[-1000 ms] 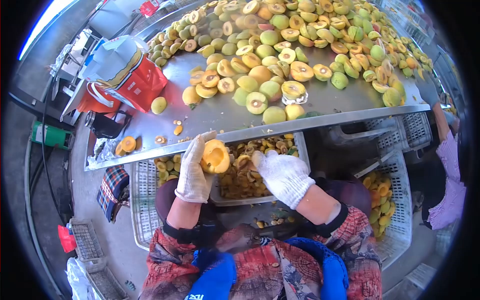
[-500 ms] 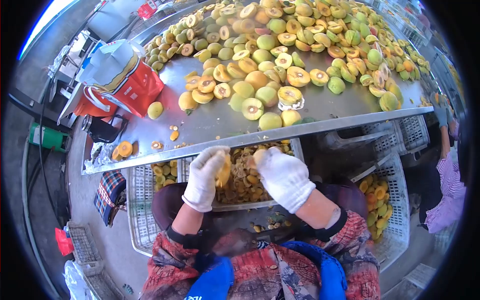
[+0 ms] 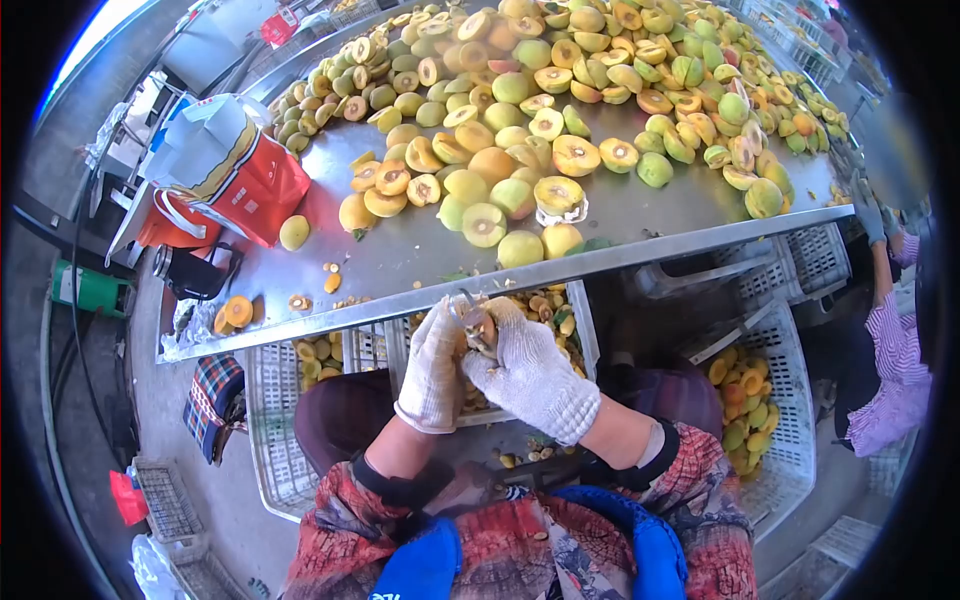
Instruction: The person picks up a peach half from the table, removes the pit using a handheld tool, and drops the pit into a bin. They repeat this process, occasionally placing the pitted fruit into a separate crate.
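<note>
Both my hands wear white knit gloves and meet just below the steel table's front edge. My left hand (image 3: pixel 432 365) is closed around a halved yellow fruit (image 3: pixel 478 330), which is mostly hidden between the gloves. My right hand (image 3: pixel 530 372) presses against it from the right, gripping a small metal tool (image 3: pixel 465 298) whose tip shows above the fruit. Directly under the hands is a white tray (image 3: pixel 584 335) filled with pits and scraps.
The steel table (image 3: pixel 400 250) carries a big pile of whole and halved fruit (image 3: pixel 540 110) and a red and white bag (image 3: pixel 240 180) at the left. White plastic baskets (image 3: pixel 275 420) (image 3: pixel 800 420) hold fruit halves. A co-worker's gloved arm (image 3: pixel 880 260) reaches in at the right.
My left hand turned the open fruit half edge-on and closed on it. My right hand moved left until the two gloves met around the fruit.
</note>
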Demonstrator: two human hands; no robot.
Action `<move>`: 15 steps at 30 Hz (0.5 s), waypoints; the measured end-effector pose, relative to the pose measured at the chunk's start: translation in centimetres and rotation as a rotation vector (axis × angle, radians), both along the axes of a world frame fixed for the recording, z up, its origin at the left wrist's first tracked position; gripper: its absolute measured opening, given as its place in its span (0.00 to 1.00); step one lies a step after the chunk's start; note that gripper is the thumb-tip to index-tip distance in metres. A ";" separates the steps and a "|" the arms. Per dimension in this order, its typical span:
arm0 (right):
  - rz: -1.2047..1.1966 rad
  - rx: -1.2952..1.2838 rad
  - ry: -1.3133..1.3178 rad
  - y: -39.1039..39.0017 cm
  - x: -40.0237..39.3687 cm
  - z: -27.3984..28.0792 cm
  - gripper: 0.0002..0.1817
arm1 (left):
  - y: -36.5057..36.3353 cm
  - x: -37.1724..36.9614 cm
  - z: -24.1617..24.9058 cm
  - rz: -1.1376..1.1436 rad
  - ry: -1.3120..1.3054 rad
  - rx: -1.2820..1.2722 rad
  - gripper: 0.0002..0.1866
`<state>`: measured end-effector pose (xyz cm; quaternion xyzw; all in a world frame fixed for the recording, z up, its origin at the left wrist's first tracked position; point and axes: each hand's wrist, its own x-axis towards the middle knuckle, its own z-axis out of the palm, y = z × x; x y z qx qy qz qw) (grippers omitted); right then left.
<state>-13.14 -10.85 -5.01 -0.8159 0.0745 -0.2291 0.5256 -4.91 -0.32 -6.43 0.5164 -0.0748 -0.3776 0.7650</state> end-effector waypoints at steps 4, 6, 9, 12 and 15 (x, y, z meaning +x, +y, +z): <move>-0.027 -0.117 0.039 -0.8 0.0 0.3 0.18 | 0.9 0.9 1.0 0.002 -0.170 0.090 0.21; -0.040 -0.114 0.006 -1.5 -0.1 0.0 0.16 | 2.8 1.6 3.1 0.068 -0.319 0.248 0.19; -0.009 -0.054 0.155 -1.7 -0.4 0.4 0.13 | 8.2 3.3 7.2 0.237 -0.629 0.451 0.14; 0.055 -0.082 0.334 -1.3 0.3 -0.5 0.14 | 17.2 8.8 6.3 0.106 -1.281 1.224 0.13; 0.071 -0.054 0.307 -0.9 0.5 -0.3 0.15 | 18.1 9.9 7.9 0.090 -1.303 1.386 0.15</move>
